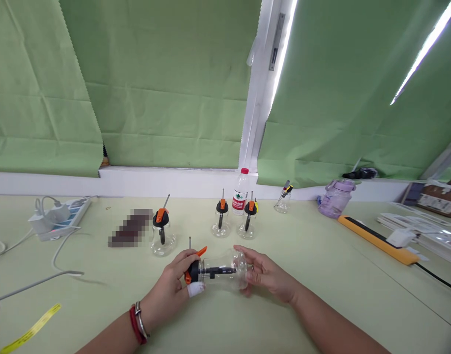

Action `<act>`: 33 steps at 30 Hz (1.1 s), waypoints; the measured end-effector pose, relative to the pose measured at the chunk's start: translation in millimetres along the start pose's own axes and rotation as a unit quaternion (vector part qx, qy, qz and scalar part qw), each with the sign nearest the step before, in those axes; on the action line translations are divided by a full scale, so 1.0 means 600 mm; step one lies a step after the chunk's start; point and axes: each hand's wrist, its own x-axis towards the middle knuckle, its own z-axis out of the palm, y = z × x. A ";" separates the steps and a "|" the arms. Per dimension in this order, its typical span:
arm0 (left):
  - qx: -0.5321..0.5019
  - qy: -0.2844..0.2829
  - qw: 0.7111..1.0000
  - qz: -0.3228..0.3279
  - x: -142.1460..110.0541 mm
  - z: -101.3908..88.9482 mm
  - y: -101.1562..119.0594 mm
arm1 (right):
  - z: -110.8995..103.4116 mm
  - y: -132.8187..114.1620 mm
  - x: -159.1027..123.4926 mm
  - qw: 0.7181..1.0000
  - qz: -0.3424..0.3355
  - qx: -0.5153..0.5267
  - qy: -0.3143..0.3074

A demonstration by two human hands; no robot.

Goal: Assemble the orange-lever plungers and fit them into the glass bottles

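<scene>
A clear glass jar (225, 263) with a black-and-orange flip lid lies on its side between my hands, low over the table. Through its glass shows a long black piece running inward from the lid. My left hand (177, 278) is closed around the lid (193, 272), its orange flap sticking up past the fingers; white tape wraps the thumb. My right hand (269, 275) grips the jar's base end, fingers behind and thumb in front. Similar lidded jars stand upright beyond: one jar (163, 242) at left, two more, a jar (221, 227) and a jar (246, 228), near the middle.
Behind the jars stands a red-capped water bottle (240, 192). A small glass container (283, 201) holding tools and a purple jug (336, 198) are at back right. An orange power strip (376, 239) lies right; a white power strip (66, 219) with cables (59, 255) lies left.
</scene>
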 end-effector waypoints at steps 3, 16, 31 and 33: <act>-0.005 -0.007 1.000 -0.007 -0.001 0.000 -0.001 | -0.002 0.014 0.006 1.000 0.024 0.004 -0.010; 0.015 0.020 1.000 0.008 0.000 0.000 0.010 | 0.012 0.006 0.003 1.000 -0.009 0.007 0.028; -0.007 0.006 1.000 -0.001 -0.004 0.002 -0.001 | 0.008 0.028 0.012 0.999 0.046 0.012 0.021; -0.006 -0.002 1.000 -0.004 -0.004 0.001 0.000 | 0.009 0.030 0.013 0.998 0.059 0.004 0.030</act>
